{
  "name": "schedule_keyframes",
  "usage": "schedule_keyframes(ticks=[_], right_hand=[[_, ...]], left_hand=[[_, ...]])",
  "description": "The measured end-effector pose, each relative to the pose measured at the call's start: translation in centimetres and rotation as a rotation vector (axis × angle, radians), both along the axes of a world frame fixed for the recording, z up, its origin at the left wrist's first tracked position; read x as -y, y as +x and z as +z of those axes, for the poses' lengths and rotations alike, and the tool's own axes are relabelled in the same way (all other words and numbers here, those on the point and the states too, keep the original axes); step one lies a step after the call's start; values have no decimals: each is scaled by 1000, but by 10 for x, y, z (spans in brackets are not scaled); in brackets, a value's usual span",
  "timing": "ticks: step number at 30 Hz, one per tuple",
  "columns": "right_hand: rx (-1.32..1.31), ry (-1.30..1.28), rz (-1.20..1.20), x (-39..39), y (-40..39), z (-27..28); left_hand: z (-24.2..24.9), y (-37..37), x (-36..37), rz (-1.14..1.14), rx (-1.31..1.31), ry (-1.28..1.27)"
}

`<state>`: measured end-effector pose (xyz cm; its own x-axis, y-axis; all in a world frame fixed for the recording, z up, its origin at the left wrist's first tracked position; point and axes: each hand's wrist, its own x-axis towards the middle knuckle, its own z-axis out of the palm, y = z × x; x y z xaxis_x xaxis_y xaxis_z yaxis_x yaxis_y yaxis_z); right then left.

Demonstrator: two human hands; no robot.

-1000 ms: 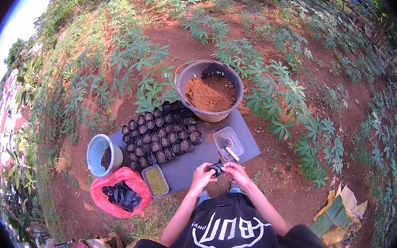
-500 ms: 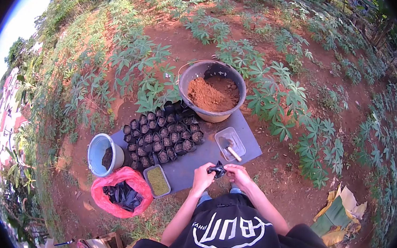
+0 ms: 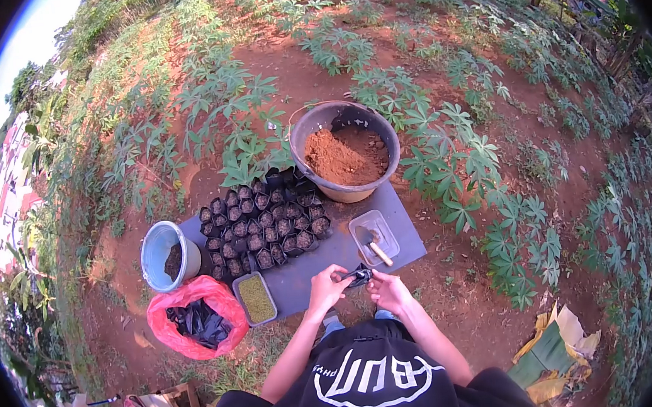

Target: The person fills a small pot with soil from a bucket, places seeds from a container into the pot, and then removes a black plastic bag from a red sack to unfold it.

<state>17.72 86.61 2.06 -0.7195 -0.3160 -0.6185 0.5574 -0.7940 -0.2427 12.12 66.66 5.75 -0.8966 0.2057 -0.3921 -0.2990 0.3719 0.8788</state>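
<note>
Between my two hands, just off the front edge of the grey table (image 3: 332, 278), is a small black plastic bag (image 3: 360, 276). My left hand (image 3: 327, 287) pinches its left side, and my right hand (image 3: 389, 290) grips the right side. Past my right hand, a clear plastic tub (image 3: 389, 233) holds a small trowel (image 3: 377, 250) with a pale handle. Several black planting bags filled with soil (image 3: 267, 222) stand packed together on the table's left and middle.
A large dark bucket of reddish soil (image 3: 298, 140) stands at the table's back. To the left are a light blue bucket (image 3: 191, 255), a pink plastic sack (image 3: 164, 326) of black bags and a tray of small greenish grains (image 3: 256, 299). Leafy plants (image 3: 453, 153) grow beyond.
My fingers have shifted slightly on the black plastic bag, which stays held between both hands. The view has moved a little; the things on the table keep their places.
</note>
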Motion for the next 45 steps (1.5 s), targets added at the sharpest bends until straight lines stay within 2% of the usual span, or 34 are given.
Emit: schedule_keyframes(ticks=[4, 8, 11, 14, 17, 20, 23, 26, 30, 34, 35, 38, 39, 42, 45], right_hand=[[-100, 7, 38, 2, 4, -8], [-187, 123, -29, 3, 4, 0], [-150, 154, -55, -3, 6, -3], [-142, 238, -11, -14, 2, -3], [-154, 358, 115, -25, 3, -7], [-124, 547, 143, -28, 0, 15], [-213, 664, 267, -36, 0, 21], [-276, 718, 397, -48, -1, 17], [-295, 713, 315, -64, 1, 6], [-272, 740, 188, -81, 0, 10], [-354, 747, 140, -83, 2, -3], [-407, 913, 90, -87, 3, -12], [-369, 895, 120, -90, 1, -11], [-487, 1152, 132, -89, 2, -9], [-619, 1352, 221, -87, -6, 31]], left_hand=[[-5, -3, 1, 95, 124, 81], [-6, -5, -5, 63, 108, 19], [-9, -4, -15, -59, -76, -164], [-16, 0, -23, -14, -192, -213], [-9, 0, -23, -29, -366, -157], [3, -4, -26, -181, -483, -192], [10, -6, -38, -278, -488, -154], [1, -6, -55, -152, -494, -120], [17, -1, -81, -84, -463, -142], [12, 8, -97, -11, -419, -179], [9, 11, -99, -6, -409, -193], [6, 21, -102, 62, -430, -163], [6, 23, -105, 75, -471, -185], [8, 27, -110, 82, -568, -244], [10, 28, -107, 63, -578, -275]])
